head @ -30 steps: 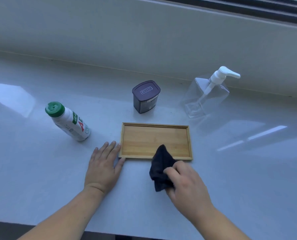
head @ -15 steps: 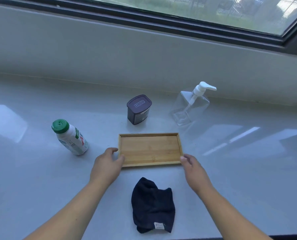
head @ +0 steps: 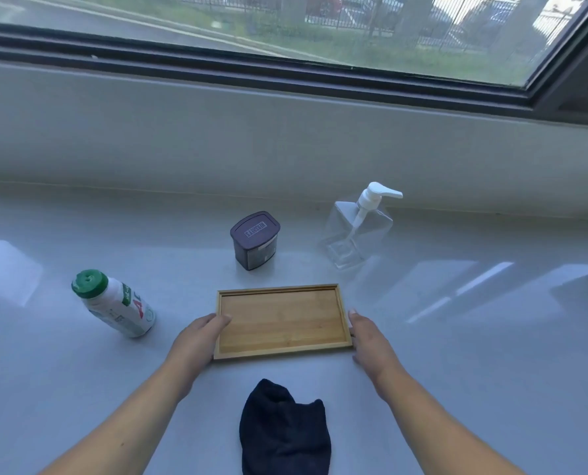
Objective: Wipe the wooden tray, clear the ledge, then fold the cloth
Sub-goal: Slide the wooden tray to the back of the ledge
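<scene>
Left hand [head: 196, 341] and right hand [head: 368, 337] grip the wooden tray [head: 282, 320] by its short ends, fingers curled. Cloth [head: 284, 431] lies crumpled just in front of the tray.

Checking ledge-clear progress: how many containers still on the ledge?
3. White bottle with green cap left of the wooden tray; dark lidded jar behind it; clear pump bottle behind-right. None look hidden.

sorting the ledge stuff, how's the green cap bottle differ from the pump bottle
The green-capped bottle is opaque white with a printed label; the pump bottle is clear and looks empty. The first has a round green cap, the second a white pump head. Both stand on the ledge, untouched.
</scene>
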